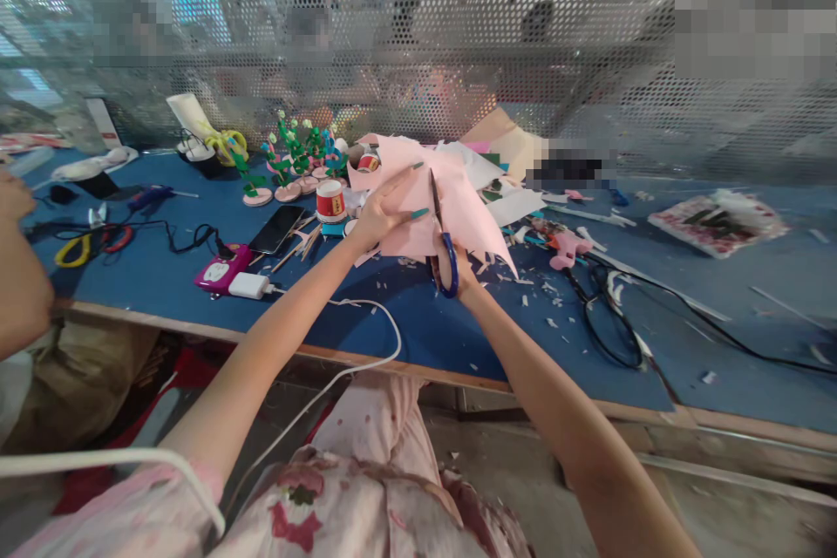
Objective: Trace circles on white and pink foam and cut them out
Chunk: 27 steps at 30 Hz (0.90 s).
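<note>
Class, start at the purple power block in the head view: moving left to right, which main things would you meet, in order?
Purple power block, red-and-white cup, left hand, blue-handled scissors, pink corded tool, patterned tray.

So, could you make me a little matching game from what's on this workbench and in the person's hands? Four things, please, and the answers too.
Things:
1. Scissors
2. Sheet of paper
3. Phone
4. Box with a white cable

Colours and places:
A. Purple, at the phone's near side
B. Pink, held in the left hand
C. Dark and flat, lying on the blue table
D. Blue-handled, in the right hand

Right pairs: 1-D, 2-B, 3-C, 4-A
</note>
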Each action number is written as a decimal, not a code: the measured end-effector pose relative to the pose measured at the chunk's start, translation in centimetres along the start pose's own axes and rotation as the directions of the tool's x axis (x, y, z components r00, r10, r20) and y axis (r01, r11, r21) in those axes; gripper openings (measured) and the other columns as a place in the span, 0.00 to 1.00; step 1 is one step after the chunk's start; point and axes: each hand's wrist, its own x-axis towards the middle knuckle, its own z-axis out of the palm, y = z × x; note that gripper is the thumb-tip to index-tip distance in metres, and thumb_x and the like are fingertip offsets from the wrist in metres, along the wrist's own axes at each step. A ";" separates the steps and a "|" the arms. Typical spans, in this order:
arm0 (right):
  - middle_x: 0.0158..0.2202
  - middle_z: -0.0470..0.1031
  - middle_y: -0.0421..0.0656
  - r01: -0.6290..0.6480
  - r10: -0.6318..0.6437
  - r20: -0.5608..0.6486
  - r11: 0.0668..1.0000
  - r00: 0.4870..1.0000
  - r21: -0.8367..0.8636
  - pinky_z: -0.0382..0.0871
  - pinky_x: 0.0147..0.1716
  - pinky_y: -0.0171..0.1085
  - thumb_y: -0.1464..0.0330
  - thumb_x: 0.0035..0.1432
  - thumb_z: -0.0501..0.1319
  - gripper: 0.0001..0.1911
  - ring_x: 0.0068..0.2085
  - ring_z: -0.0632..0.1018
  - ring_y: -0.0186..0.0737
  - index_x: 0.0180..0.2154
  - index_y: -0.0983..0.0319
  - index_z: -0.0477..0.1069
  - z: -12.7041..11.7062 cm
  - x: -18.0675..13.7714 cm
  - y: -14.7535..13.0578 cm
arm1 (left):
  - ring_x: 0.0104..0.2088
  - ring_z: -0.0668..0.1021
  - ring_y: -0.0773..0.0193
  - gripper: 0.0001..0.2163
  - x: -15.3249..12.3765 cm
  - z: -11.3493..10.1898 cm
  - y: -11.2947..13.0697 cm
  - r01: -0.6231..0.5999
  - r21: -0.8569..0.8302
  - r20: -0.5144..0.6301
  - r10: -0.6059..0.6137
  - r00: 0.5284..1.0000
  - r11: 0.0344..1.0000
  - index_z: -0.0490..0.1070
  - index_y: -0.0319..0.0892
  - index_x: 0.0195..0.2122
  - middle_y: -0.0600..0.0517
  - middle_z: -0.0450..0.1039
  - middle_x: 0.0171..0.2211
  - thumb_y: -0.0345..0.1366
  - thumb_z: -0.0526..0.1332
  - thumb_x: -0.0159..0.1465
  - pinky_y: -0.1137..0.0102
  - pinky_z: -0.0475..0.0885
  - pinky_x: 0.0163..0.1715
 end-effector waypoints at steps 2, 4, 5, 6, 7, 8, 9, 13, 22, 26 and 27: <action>0.12 0.53 0.35 -0.008 0.008 -0.003 1.000 1.000 0.002 0.55 0.12 0.34 0.42 0.62 0.50 0.30 0.13 0.57 0.29 0.20 0.57 0.55 -0.1 0.1 0.1 | 0.69 0.59 0.47 0.39 0.1 0.0 0.0 0.007 -0.007 0.001 -0.007 1.000 1.000 0.67 0.42 0.61 0.43 0.63 0.65 0.49 0.74 0.49 0.51 0.46 0.71; 0.12 0.52 0.35 -0.008 0.008 -0.011 1.000 1.000 0.007 0.54 0.12 0.34 0.42 0.61 0.50 0.30 0.13 0.56 0.29 0.20 0.57 0.55 0.0 0.0 0.1 | 0.69 0.59 0.46 0.39 0.0 0.0 0.1 0.013 -0.007 0.001 -0.013 1.000 1.000 0.67 0.42 0.61 0.42 0.63 0.65 0.48 0.74 0.49 0.51 0.45 0.71; 0.12 0.52 0.35 -0.006 0.006 -0.015 1.000 1.000 0.012 0.55 0.12 0.34 0.42 0.61 0.50 0.30 0.13 0.57 0.29 0.20 0.57 0.55 0.0 0.0 0.1 | 0.69 0.59 0.46 0.38 0.0 0.0 0.1 0.011 -0.004 0.001 -0.011 1.000 1.000 0.66 0.42 0.61 0.42 0.62 0.65 0.48 0.73 0.49 0.50 0.45 0.71; 0.12 0.52 0.35 -0.002 0.003 -0.021 1.000 1.000 0.018 0.55 0.13 0.34 0.42 0.62 0.50 0.30 0.13 0.57 0.29 0.21 0.57 0.55 0.1 0.0 0.1 | 0.69 0.59 0.47 0.38 0.0 0.0 0.1 0.006 -0.001 0.002 -0.006 1.000 1.000 0.66 0.42 0.61 0.42 0.62 0.66 0.47 0.73 0.50 0.50 0.46 0.71; 0.13 0.52 0.35 0.001 0.000 -0.026 1.000 1.000 0.024 0.56 0.13 0.34 0.42 0.62 0.49 0.29 0.13 0.57 0.29 0.21 0.57 0.55 0.1 -0.1 0.1 | 0.69 0.59 0.47 0.38 0.0 0.1 0.2 -0.001 0.003 0.003 0.001 1.000 1.000 0.66 0.42 0.61 0.43 0.62 0.66 0.47 0.73 0.50 0.50 0.46 0.71; 0.13 0.52 0.34 0.003 -0.002 -0.031 1.000 1.000 0.030 0.56 0.13 0.34 0.42 0.62 0.49 0.29 0.13 0.56 0.29 0.22 0.57 0.56 0.2 -0.1 0.1 | 0.69 0.60 0.47 0.38 -0.1 0.1 0.2 -0.009 0.006 0.004 0.009 1.000 1.000 0.66 0.43 0.61 0.43 0.62 0.66 0.47 0.73 0.50 0.49 0.46 0.70; 0.13 0.53 0.34 0.006 -0.004 -0.035 0.999 0.999 0.034 0.57 0.13 0.34 0.42 0.62 0.49 0.29 0.13 0.56 0.29 0.22 0.57 0.56 0.3 -0.1 0.1 | 0.68 0.60 0.47 0.37 -0.1 0.1 0.2 -0.016 0.010 0.001 0.016 1.000 1.000 0.67 0.43 0.61 0.43 0.63 0.65 0.48 0.73 0.50 0.49 0.47 0.70; 0.12 0.53 0.34 0.014 -0.012 -0.040 0.999 0.999 0.037 0.56 0.12 0.34 0.40 0.59 0.51 0.30 0.13 0.57 0.30 0.22 0.57 0.56 0.4 0.0 0.2 | 0.67 0.62 0.47 0.38 -0.2 0.3 0.1 -0.018 0.021 -0.012 0.019 1.000 1.000 0.67 0.43 0.60 0.42 0.64 0.65 0.50 0.73 0.49 0.50 0.49 0.70; 0.11 0.53 0.34 0.016 -0.014 -0.063 1.000 0.998 0.019 0.57 0.12 0.34 0.37 0.58 0.49 0.31 0.12 0.58 0.31 0.24 0.58 0.59 0.1 0.6 0.4 | 0.68 0.60 0.47 0.38 -0.4 0.9 -0.5 -0.015 0.018 0.013 0.015 1.000 1.000 0.66 0.46 0.61 0.44 0.61 0.66 0.50 0.72 0.50 0.48 0.48 0.69; 0.11 0.53 0.34 0.031 -0.031 -0.067 0.999 0.997 0.010 0.59 0.12 0.33 0.37 0.58 0.48 0.32 0.13 0.59 0.31 0.25 0.58 0.60 0.0 0.8 0.7 | 0.68 0.60 0.48 0.37 -0.5 1.0 -0.9 -0.015 0.043 0.013 0.014 1.000 0.999 0.64 0.47 0.62 0.45 0.60 0.67 0.49 0.71 0.53 0.49 0.50 0.69; 0.11 0.53 0.34 0.038 -0.037 -0.060 0.999 0.997 0.003 0.59 0.12 0.33 0.36 0.57 0.48 0.32 0.13 0.59 0.31 0.25 0.58 0.61 -0.1 0.9 0.7 | 0.68 0.60 0.48 0.37 -0.5 1.0 -0.9 -0.015 0.046 0.014 0.014 1.000 0.999 0.64 0.47 0.62 0.46 0.60 0.67 0.48 0.71 0.53 0.49 0.51 0.69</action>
